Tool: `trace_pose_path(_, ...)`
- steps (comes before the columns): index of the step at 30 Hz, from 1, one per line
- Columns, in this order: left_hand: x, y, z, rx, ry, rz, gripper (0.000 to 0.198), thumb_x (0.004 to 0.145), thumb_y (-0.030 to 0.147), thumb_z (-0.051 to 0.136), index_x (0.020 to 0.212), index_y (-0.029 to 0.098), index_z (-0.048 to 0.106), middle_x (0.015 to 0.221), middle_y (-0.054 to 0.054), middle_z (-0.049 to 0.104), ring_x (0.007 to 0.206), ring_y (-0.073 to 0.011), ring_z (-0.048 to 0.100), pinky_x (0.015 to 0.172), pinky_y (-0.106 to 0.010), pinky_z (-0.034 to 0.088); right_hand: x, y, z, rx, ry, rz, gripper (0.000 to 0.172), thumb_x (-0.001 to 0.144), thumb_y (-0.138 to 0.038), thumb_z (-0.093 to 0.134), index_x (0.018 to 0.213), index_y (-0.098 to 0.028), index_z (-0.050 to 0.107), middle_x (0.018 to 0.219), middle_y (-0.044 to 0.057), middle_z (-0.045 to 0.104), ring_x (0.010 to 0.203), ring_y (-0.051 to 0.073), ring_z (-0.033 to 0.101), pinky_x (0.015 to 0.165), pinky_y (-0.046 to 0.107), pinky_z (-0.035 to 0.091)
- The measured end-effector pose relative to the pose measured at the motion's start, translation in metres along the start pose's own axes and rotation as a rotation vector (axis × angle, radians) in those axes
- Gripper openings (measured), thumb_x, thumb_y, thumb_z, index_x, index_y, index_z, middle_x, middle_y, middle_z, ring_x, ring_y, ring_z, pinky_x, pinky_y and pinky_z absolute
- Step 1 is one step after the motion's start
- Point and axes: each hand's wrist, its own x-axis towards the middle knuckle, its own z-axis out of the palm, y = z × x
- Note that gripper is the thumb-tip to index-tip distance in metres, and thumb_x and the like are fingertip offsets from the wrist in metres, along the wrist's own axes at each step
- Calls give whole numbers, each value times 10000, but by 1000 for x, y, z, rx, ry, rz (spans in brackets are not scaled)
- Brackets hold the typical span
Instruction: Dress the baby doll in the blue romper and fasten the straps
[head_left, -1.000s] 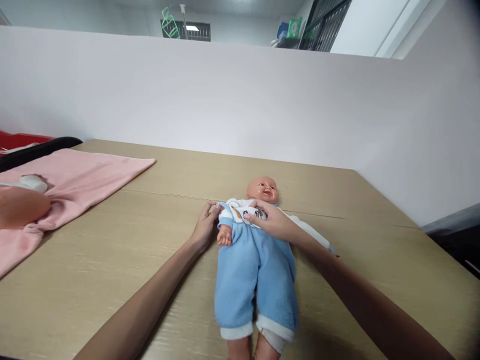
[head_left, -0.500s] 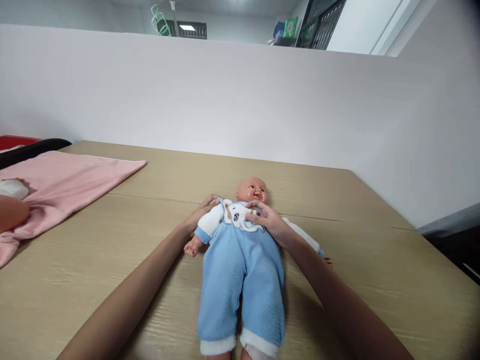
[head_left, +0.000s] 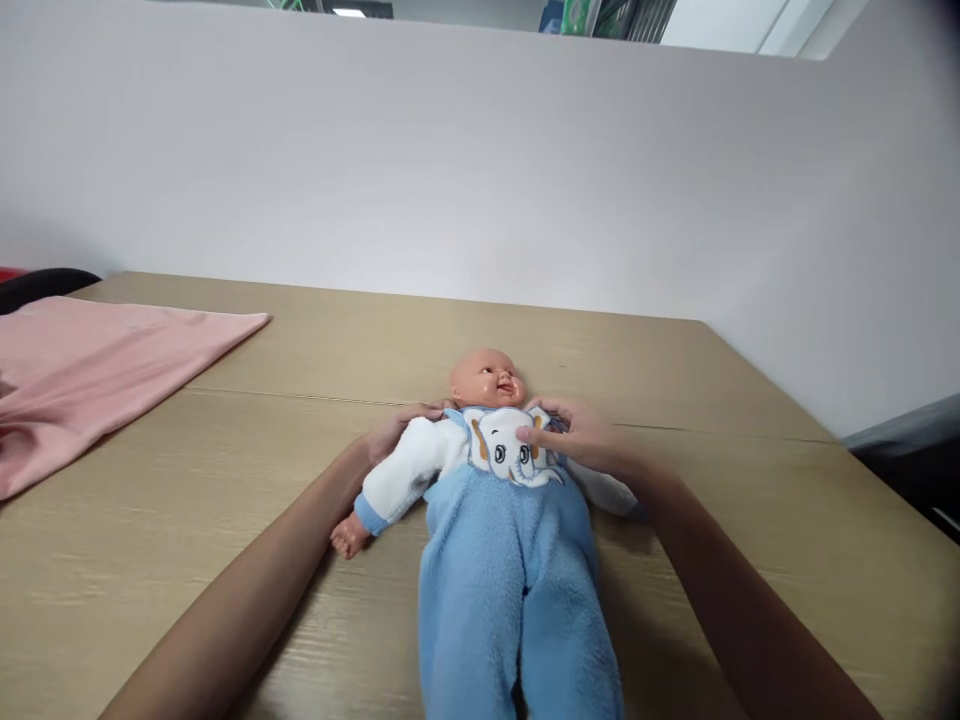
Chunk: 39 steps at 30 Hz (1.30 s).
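Lying face up near the middle of the wooden table [head_left: 750, 520] is a baby doll [head_left: 491, 470] in a blue fleece romper. My left hand [head_left: 394, 432] is tucked behind its shoulder, fingers hidden so I cannot tell their spread, while my right hand [head_left: 581, 438] pinches the elephant bib [head_left: 510, 450] with narrowed fingers. I judge it best to keep the shoulder steadied and tug the fabric gently and evenly; a pink cloth [head_left: 97, 365] lies well apart at left.

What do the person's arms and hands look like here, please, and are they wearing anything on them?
Both forearms are bare, with no sleeves in view. The left hand and right hand show no gloves, and no rings, watch or bracelet are visible.
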Motion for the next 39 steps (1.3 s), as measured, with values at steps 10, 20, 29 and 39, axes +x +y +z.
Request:
trace_pose_path(10,-21,57,-3,652,-172,-108,459,945,615,683,1143,209,605,1166,-57,672,1117,-265,623,971,-364,489,-1,0,7,-84,-19,-21,452,891,-606,782,1152,-245,703,1074,42,744,997,262,667,857,363,517)
trace_pose_path(20,-36,85,-14,1120,-290,-360,819,795,740,764,1346,224,447,1232,-115,733,1115,-348,700,888,-369,503,-19,4,3,37,47,52,487,944,-729,649,1018,-249,676,724,-47,598,665,154,498,619,277,382)
trace_pose_path(29,-31,84,-23,1134,-377,-224,694,898,635,693,1457,266,513,1330,-86,735,1191,-331,677,966,-374,507,1,33,-1,-88,348,-74,420,921,-664,704,1012,-259,641,848,-6,719,784,204,652,728,312,511)
trace_pose_path(39,-35,93,-27,1306,-241,-38,616,1006,552,569,1532,233,533,1541,-149,613,1410,-365,572,1188,-501,451,-73,110,-12,-553,540,-272,677,934,-504,770,1519,-291,506,1503,141,607,1408,384,556,1216,602,429)
